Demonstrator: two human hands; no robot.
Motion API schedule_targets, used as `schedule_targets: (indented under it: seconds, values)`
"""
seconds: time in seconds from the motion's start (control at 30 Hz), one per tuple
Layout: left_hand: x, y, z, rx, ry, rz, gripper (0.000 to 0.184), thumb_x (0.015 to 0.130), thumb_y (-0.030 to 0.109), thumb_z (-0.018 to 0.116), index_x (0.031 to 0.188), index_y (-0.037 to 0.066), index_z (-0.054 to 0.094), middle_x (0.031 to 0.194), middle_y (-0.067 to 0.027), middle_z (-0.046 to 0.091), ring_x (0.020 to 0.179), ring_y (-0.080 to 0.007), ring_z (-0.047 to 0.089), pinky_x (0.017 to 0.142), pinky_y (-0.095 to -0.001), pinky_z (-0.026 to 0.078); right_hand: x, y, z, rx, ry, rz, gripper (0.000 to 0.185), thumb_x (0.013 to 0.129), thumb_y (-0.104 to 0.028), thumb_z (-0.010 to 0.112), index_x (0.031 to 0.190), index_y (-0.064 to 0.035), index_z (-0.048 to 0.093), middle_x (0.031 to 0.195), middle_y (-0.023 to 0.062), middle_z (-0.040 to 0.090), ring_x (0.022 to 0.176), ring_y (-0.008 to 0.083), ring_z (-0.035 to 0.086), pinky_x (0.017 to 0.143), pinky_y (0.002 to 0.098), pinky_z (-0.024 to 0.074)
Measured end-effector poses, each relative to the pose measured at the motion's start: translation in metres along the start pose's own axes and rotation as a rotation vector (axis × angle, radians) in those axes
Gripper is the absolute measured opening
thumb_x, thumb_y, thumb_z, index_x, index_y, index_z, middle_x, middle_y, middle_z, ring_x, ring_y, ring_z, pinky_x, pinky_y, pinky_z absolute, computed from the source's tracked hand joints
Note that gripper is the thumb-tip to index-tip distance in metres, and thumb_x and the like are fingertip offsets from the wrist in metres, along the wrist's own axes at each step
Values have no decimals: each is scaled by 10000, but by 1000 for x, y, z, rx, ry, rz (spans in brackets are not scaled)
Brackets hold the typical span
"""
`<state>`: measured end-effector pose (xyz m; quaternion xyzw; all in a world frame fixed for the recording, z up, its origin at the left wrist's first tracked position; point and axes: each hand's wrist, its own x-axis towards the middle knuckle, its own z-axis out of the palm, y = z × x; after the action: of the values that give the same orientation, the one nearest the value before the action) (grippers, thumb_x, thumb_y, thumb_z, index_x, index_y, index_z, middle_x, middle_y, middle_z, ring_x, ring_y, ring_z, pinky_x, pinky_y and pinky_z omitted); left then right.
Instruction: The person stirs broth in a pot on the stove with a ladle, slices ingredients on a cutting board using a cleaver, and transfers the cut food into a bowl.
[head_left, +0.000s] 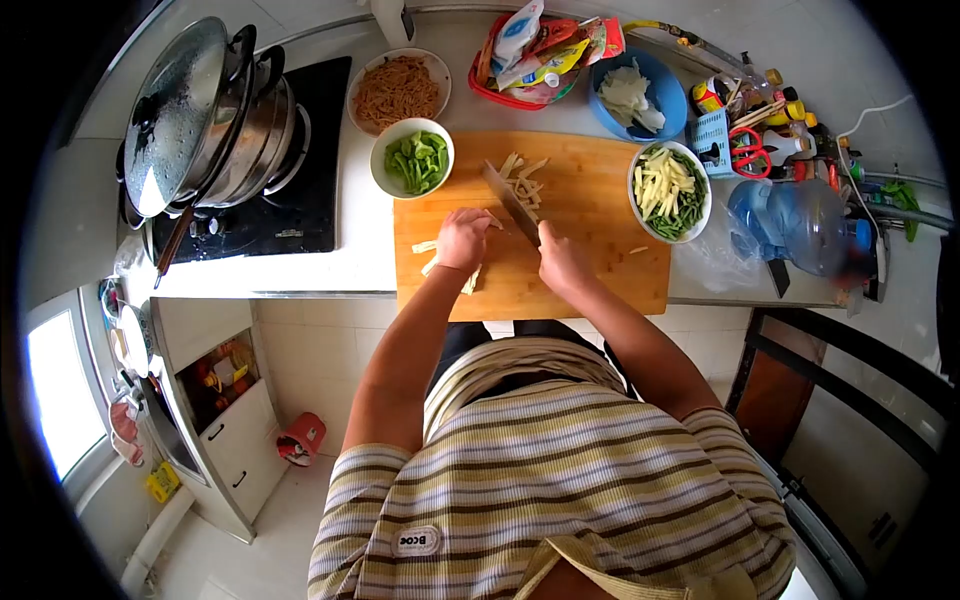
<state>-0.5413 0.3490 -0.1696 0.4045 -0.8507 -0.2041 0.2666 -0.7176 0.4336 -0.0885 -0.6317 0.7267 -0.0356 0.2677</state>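
My right hand point(562, 262) is closed round the handle of a knife point(512, 205), its blade slanting up and left over the wooden cutting board point(600, 265). Left of the blade, my left hand point(464, 240) is closed on a pale strip point(492, 219) at its fingertips. Cut pale strips point(524, 183) lie beyond the blade, and more strips point(470, 280) lie beside and below my left hand. A bowl of chopped green vegetable point(416, 162) rests at the board's upper left. At its right edge is a bowl of pale and green pieces point(670, 190).
A plate of brown shreds point(398, 90), a red basket of packets point(540, 60) and a blue basin point(668, 92) stand behind the board. At left, a lidded pot point(190, 120) sits on the stove. A large plastic bottle point(800, 225) lies at right.
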Motion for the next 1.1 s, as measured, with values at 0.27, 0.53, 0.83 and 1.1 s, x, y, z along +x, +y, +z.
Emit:
schedule_targets:
  seconds: [0.27,0.53,0.83,1.1]
  values:
    - [-6,1,-1,3,-70,-69,129,725,62,540,782,67,656,918,-44,634,882,-259,582,748,-353,504,-13,-2,-22,-109,-139,-137,357,722,1,519,1066,8,424,658,188,613,619,375,613,536,493,459]
    - [-8,0,-1,-10,-47,-51,128,727,67,532,771,54,652,924,-69,625,894,-262,578,752,-352,505,-27,-15,-28,-121,-146,-109,303,734,-14,534,1015,-2,422,658,167,617,611,358,621,522,477,454]
    - [-5,5,-12,-3,-129,-54,107,748,88,536,754,52,637,884,-77,602,880,-275,569,736,-370,503,-33,-24,-6,-190,-112,-45,208,803,-19,489,1004,-10,437,617,184,597,559,370,601,487,480,452]
    - [-13,-7,-62,-153,83,-299,168,712,16,618,862,54,683,913,-120,658,852,-294,625,740,-353,515,-15,11,0,18,23,-55,359,806,-65,536,1144,11,444,648,186,617,552,377,595,486,477,446]
